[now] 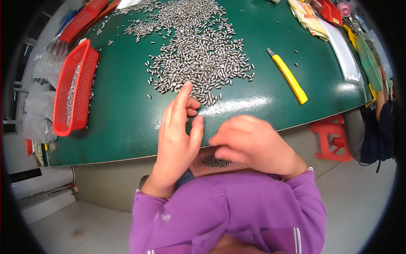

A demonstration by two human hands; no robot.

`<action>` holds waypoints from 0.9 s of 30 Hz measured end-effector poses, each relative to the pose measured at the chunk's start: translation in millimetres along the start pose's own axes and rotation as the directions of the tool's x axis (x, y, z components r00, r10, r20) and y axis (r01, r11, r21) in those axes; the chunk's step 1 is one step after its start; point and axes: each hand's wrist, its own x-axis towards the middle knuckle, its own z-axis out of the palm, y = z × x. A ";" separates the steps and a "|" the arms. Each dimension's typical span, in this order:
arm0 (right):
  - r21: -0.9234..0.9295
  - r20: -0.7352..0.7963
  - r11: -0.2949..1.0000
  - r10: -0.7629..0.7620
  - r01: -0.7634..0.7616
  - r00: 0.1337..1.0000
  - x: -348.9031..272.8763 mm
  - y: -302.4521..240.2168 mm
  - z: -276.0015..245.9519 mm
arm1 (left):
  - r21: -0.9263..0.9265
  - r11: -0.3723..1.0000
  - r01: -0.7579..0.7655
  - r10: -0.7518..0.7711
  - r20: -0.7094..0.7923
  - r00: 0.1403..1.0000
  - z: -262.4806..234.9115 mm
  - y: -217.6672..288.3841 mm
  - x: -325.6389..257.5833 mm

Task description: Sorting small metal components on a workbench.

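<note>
A wide heap of small silvery metal pieces, short and bullet-shaped, lies on the green tabletop. My left hand is at the heap's near edge, its index finger stretched out onto the pieces. The other fingers are partly bent and the thumb stands apart. No piece shows in it. My right hand, slightly blurred, hovers at the table's front edge with bent fingers and the thumb a little apart; nothing is visible in it. Below it, a pink perforated basket on my lap contains more metal pieces, partly hidden by that hand.
At the left, a long red basket contains metal pieces; another red basket is behind it. A yellow utility knife lies right of the heap, blade exposed. Plastic sheets line the right edge. A red stool stands below.
</note>
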 end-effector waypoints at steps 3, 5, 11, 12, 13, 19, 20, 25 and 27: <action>-0.153 -0.187 0.987 0.020 -0.049 0.982 13.2 9.6 -4.4 | 0.061 0.996 -0.070 0.070 0.005 0.998 3.8 3.7 5.3; -0.213 -0.268 0.971 0.049 -0.109 0.962 20.5 18.3 -1.3 | 0.066 0.995 -0.073 0.072 0.020 0.997 7.5 4.9 9.9; -0.243 -0.237 0.962 0.066 -0.125 0.969 26.1 19.3 4.3 | 0.030 0.997 -0.077 0.076 0.030 0.997 10.0 2.1 9.8; -0.240 -0.236 0.962 0.069 -0.127 0.969 25.9 18.9 4.5 | 0.010 0.998 -0.057 0.057 0.036 0.998 8.7 2.2 8.3; -0.242 -0.229 0.961 0.077 -0.134 0.970 26.5 18.7 4.1 | -0.010 0.999 -0.039 0.039 0.041 0.998 8.0 2.3 8.1; -0.247 -0.232 0.966 0.019 -0.078 0.972 29.5 22.2 7.8 | -0.005 0.997 -0.077 0.077 0.010 0.997 11.0 0.2 9.7; -0.257 -0.219 0.963 0.022 -0.080 0.976 29.4 21.4 8.2 | -0.007 0.997 -0.079 0.079 0.009 0.997 10.7 0.6 9.9; -0.257 -0.200 0.963 0.025 -0.077 0.980 27.3 20.5 9.2 | -0.018 0.995 -0.094 0.094 0.026 0.995 10.3 -0.3 10.6; -0.241 -0.196 0.966 0.047 -0.095 0.980 25.4 21.1 6.9 | -0.020 0.996 -0.092 0.093 0.023 0.995 10.1 0.2 10.4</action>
